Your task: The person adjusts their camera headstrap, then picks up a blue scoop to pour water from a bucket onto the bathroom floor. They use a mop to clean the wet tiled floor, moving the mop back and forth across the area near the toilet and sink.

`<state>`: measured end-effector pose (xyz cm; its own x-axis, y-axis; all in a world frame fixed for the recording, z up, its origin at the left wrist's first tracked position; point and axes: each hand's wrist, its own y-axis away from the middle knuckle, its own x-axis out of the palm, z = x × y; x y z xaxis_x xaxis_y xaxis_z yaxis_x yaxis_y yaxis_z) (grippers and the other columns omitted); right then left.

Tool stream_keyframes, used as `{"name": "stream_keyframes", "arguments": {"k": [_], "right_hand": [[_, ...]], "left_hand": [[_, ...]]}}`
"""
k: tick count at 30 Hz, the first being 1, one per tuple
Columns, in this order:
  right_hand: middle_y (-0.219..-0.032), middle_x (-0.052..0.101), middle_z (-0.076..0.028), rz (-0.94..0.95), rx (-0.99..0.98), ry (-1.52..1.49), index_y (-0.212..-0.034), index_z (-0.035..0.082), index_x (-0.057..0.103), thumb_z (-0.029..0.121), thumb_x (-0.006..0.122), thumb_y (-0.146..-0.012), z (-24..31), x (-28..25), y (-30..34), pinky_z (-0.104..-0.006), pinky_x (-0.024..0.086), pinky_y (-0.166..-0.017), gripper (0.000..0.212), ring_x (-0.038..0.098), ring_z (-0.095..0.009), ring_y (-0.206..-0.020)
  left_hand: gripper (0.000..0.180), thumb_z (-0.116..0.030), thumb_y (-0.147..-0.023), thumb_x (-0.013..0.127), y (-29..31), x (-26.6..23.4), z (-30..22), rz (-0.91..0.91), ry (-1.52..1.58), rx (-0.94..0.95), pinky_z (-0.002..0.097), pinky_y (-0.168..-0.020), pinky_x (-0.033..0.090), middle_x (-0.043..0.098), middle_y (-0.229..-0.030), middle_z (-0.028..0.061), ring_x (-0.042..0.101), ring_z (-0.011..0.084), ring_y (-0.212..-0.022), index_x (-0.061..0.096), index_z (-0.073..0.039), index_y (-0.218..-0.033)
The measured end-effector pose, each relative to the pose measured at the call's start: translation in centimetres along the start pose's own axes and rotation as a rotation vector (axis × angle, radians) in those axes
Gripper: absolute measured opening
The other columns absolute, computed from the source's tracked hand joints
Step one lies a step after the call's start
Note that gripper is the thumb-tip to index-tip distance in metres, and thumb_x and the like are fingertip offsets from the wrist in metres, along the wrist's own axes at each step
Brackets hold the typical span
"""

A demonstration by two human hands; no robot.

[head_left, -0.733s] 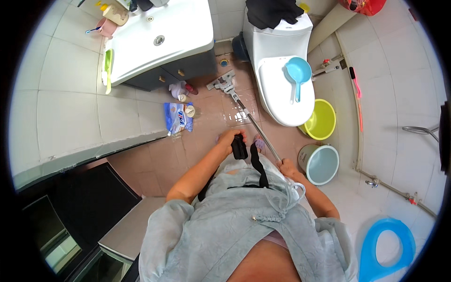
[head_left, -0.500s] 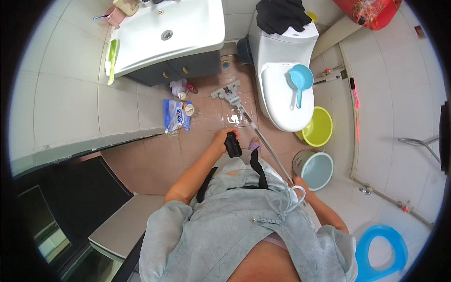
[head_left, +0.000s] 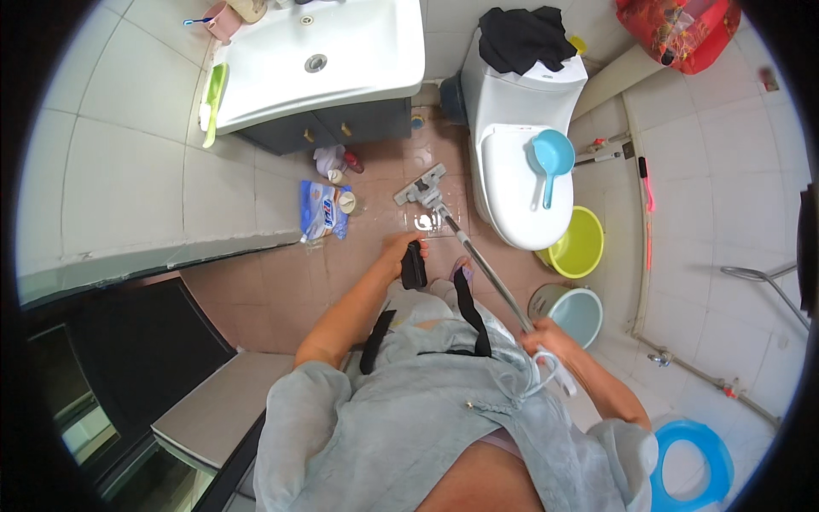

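- The right hand [head_left: 546,341] is closed round the upper end of the mop handle [head_left: 486,273], near the white loop at its top, at about 4 o'clock from the picture's middle.
- The handle slants up toward 11 o'clock to the flat grey mop head [head_left: 420,185], which lies on the wet pinkish floor tiles [head_left: 273,290] just left of the toilet [head_left: 512,171].
- The left hand [head_left: 403,253] grips a small black object [head_left: 415,264], held just beside the handle and above the floor; what the object is cannot be told.
- A blue-and-white packet [head_left: 322,209] lies on the floor at 9 o'clock from the mop head, near the dark cabinet under the white sink [head_left: 341,60].
- A blue ladle [head_left: 550,158] rests on the shut toilet lid; a black cloth [head_left: 522,36] lies on the cistern.
- A yellow-green basin [head_left: 582,247] and a pale blue bucket [head_left: 570,311] stand at 3 to 4 o'clock from the handle, close to the toilet base.
- A blue toilet-seat ring [head_left: 693,465] lies at the lower right.
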<state>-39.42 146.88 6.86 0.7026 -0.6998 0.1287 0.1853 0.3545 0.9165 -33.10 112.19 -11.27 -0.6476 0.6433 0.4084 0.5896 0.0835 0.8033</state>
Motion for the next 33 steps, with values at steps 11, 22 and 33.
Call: {"name": "stream_keyframes", "arguments": {"k": [11, 22, 33], "right_hand": [[-0.066, 0.054, -0.001, -0.19, 0.008, 0.473, -0.079, 0.0, 0.06, -0.002, 0.057, -0.074, -0.4, 1.7, 22.0, -0.0271, 0.037, -0.05, 0.006, 0.044, -0.009, -0.057], [-0.056, 0.041, -0.007, -0.167, -0.208, 0.374, -0.094, -0.001, 0.058, 0.018, 0.062, -0.071, -2.6, 1.4, 25.0, -0.0302, 0.033, -0.044, 0.031, 0.037, -0.01, -0.049], [-0.056, 0.046, -0.012, -0.251, -0.231, 0.313, -0.073, -0.002, 0.054, 0.012, 0.061, -0.071, -4.8, -2.3, 15.8, -0.033, 0.039, -0.05, 0.015, 0.047, -0.014, -0.056]], "left_hand": [[0.035, -0.01, -0.07, 0.063, -15.6, -0.3, 0.9, -0.183, -0.464, 0.237, 0.0356, -0.047, 0.052, 0.062, -0.084, 0.0121, 0.06, 0.0214, -0.058, 0.06, 0.0, -0.104], [0.053, -0.009, -0.078, 0.062, -12.8, 5.7, -5.4, 0.037, -0.391, -0.085, 0.0376, -0.048, 0.053, 0.053, -0.092, 0.0154, 0.06, 0.0257, -0.056, 0.04, -0.005, -0.125], [0.024, -0.008, -0.08, 0.058, -10.2, 6.1, -8.7, 0.042, -0.364, -0.078, 0.0355, -0.042, 0.054, 0.054, -0.073, 0.01, 0.059, 0.0235, -0.049, 0.047, -0.007, -0.101]]}}
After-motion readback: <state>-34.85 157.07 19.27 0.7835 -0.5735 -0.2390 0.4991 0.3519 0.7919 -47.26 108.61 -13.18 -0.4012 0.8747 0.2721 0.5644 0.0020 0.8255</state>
